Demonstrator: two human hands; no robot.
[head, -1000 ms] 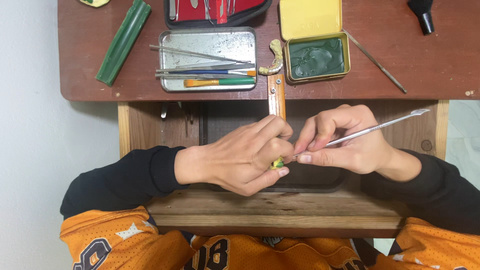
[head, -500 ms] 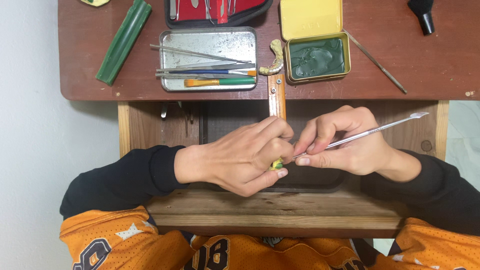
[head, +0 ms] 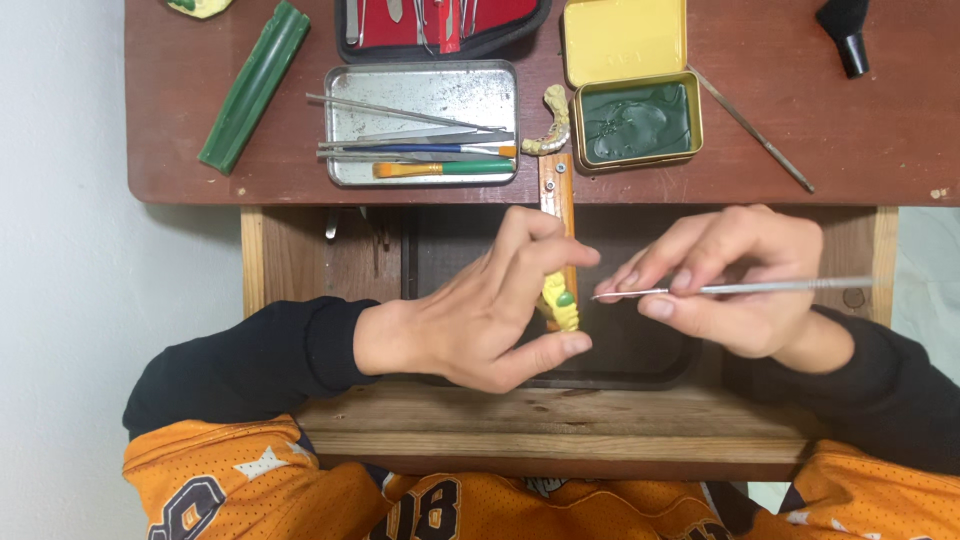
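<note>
Left hand (head: 480, 315) is pinching a small yellow dental model (head: 560, 303) with a green wax blob over the bench (head: 850, 130), right hand (head: 735, 280) gripping a thin metal carving tool (head: 740, 288), tip just beside it. Looks mid-job to me: some wax on, shaping left.

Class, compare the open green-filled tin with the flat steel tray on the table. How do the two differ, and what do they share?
The tin is yellow-rimmed with a hinged lid standing open; the tray is bare silver and lidless. The tin holds a green mass; the tray holds loose tools, among them an orange-and-green brush. The tin is squarish and smaller; the tray is wider. Both are metal, rounded at the corners, and lie beyond the hands.
</note>
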